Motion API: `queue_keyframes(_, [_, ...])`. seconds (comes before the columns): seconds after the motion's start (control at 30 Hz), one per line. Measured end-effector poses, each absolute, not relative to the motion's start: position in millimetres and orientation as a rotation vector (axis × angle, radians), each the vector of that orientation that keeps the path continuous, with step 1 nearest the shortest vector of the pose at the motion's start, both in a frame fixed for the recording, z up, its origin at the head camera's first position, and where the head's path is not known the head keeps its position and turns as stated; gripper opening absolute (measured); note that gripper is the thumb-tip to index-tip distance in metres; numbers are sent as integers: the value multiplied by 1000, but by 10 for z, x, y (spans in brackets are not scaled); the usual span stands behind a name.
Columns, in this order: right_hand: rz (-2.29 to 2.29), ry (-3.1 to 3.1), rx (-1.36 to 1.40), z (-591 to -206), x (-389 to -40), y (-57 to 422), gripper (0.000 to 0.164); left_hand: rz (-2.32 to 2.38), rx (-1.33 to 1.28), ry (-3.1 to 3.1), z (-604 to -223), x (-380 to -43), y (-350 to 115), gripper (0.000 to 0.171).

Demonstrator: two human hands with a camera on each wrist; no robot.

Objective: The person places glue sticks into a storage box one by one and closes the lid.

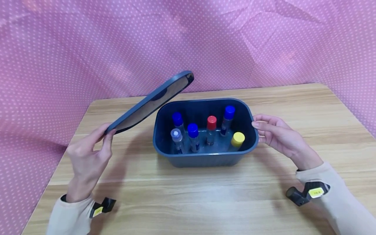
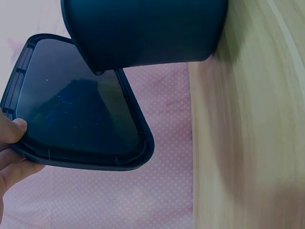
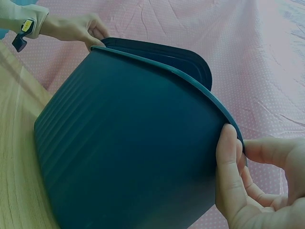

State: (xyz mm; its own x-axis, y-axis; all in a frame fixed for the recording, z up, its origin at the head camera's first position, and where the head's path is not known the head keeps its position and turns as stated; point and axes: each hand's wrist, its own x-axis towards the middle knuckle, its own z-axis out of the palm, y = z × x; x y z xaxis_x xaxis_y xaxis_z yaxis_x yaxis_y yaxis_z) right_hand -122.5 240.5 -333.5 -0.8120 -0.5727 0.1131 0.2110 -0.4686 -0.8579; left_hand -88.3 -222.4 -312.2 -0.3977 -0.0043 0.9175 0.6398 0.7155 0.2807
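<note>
My left hand [image 1: 89, 158] pinches the near-left end of a dark blue lid [image 1: 152, 101], thumb on one face and fingers on the other. The lid is tilted, its far end raised above the back left of a dark blue plastic bin [image 1: 205, 160]. With thumb and fingers, my right hand [image 1: 279, 137] grips the rim at the bin's right end. Inside stand several small clear bottles: some have blue caps [image 1: 193, 128], one a red cap [image 1: 211, 121], one a yellow cap [image 1: 238, 138]. A bottle with a pale, whitish top [image 1: 176, 135] stands at the front left.
The bin stands on a light wood-grain table [image 1: 205, 202]. A pink polka-dot cloth [image 1: 147, 42] hangs behind the table and along both sides. Each wrist carries a small black camera [image 1: 305, 194] over a beige sleeve.
</note>
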Motion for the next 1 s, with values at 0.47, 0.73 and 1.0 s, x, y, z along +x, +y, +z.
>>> queue_keyframes(0.47, [-2282, 1258, -530, -3324, -1227, 2405, 28, -650, -569, -1778, -3136, -938, -2041, 18])
queue_keyframes(0.73, [-2286, 1273, -512, -3317, -1226, 2388, 25, -680, -646, -1719, -3095, -953, -1927, 23])
queue_keyframes(1.0, [-2287, 1375, -524, -3307, -1218, 2395, 23, -595, -744, -1649, -3089, -984, -1799, 17])
